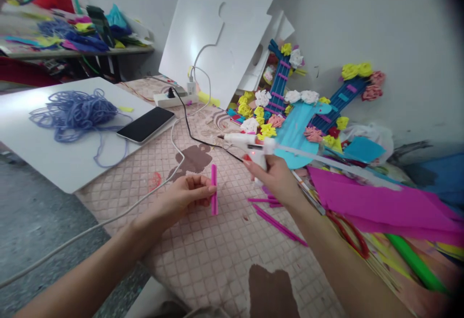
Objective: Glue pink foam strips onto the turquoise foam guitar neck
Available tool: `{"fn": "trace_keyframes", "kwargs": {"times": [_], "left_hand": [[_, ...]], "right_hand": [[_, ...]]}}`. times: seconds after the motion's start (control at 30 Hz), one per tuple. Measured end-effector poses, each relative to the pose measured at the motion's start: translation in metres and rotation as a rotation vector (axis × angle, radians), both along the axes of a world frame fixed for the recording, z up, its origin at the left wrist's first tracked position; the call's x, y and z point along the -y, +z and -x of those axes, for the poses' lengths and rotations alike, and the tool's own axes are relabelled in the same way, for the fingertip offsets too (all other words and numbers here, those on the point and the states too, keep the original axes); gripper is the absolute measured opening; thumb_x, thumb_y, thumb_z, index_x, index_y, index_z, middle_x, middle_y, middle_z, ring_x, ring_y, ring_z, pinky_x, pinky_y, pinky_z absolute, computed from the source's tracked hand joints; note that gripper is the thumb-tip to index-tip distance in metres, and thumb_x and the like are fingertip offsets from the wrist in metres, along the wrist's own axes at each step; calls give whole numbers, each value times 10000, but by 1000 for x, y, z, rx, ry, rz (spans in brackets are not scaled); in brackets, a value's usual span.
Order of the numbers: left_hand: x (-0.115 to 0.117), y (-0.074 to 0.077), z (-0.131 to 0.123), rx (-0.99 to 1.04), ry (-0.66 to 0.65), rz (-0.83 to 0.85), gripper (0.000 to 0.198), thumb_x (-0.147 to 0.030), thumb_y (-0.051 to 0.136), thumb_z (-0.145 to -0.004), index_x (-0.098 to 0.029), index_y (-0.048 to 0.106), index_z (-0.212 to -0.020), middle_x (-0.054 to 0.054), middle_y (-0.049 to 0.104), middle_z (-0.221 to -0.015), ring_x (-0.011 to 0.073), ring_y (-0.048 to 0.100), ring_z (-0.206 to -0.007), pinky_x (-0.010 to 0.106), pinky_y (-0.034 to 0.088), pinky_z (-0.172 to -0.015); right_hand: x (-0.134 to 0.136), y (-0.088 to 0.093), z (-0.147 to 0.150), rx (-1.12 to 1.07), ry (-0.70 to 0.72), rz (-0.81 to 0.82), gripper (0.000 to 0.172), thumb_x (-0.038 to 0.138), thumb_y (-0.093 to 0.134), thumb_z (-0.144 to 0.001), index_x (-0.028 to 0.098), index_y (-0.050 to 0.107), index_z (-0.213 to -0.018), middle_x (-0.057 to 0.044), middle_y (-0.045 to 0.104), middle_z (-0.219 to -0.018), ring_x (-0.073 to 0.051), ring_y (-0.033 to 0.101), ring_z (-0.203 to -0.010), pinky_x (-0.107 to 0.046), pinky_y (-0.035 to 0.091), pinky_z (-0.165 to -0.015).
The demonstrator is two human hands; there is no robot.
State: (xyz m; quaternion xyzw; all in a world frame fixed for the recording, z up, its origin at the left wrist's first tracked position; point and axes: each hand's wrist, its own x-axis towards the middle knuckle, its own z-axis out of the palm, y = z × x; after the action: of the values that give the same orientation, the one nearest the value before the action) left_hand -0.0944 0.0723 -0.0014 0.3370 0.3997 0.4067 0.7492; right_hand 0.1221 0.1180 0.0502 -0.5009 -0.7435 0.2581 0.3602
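My left hand (188,193) pinches a short pink strip (214,188) and holds it upright over the pink quilted mat (203,255). My right hand (277,179) is wrapped round the handle of a white glue gun (246,142), whose nozzle points left and whose red light is lit. A clear glue stick (326,161) pokes out of the gun's back toward the right. The gun's tip is a little above and to the right of the strip, not touching it. More pink strips (279,224) lie on the mat just below my right hand.
A black phone (146,124) and a tangle of blue yarn (78,110) lie on a white board (54,163) at left. Beyond are a power strip (174,98) with cords, blue foam guitars (300,115) with paper flowers, magenta sheets (380,202), red-handled scissors (350,238) and a green tube (416,262).
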Motion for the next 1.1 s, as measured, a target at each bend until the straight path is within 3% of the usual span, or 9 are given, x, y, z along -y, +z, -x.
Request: {"fn": "trace_keyframes", "kwargs": {"times": [0.1, 0.27, 0.37, 0.7, 1.1], "left_hand": [[-1, -2, 2, 20, -19, -6, 200, -278, 780, -672, -143, 636, -706, -19, 574, -662, 64, 506, -588, 200, 430, -595], [-4, -6, 2, 43, -53, -2, 200, -255, 785, -669, -141, 629, -717, -28, 570, -659, 58, 506, -589, 189, 437, -601], [-4, -6, 2, 66, -79, 9, 209, -239, 788, -668, -143, 618, -743, -38, 570, -663, 48, 505, -589, 176, 434, -599], [-3, -4, 1, 29, -90, -57, 222, -228, 781, -678, -142, 597, -769, -32, 592, -677, 54, 514, -595, 171, 397, -567], [-1, -1, 0, -38, -87, -102, 218, -242, 769, -688, -145, 593, -769, -38, 579, -689, 61, 508, -612, 190, 384, -584]], "right_hand": [[30, 10, -19, 35, -28, 51, 243, 408, 572, -834, 197, 684, -879, -28, 658, -671, -198, 601, -622, -328, 469, -595], [74, 6, -34, 120, -8, 46, 267, 376, 605, -817, 238, 664, -1038, -51, 700, -883, -271, 635, -907, -419, 507, -795], [89, 1, -35, 144, 9, 112, 312, 359, 571, -836, 234, 615, -1119, -48, 694, -915, -254, 643, -893, -361, 535, -716], [92, -7, -30, 151, 97, 115, 117, 335, 530, -876, 222, 555, -894, -19, 614, -828, -192, 598, -820, -272, 500, -634], [93, -6, -30, 190, 128, 114, 125, 324, 496, -898, 210, 539, -872, -8, 580, -785, -159, 561, -727, -276, 465, -648]]}}
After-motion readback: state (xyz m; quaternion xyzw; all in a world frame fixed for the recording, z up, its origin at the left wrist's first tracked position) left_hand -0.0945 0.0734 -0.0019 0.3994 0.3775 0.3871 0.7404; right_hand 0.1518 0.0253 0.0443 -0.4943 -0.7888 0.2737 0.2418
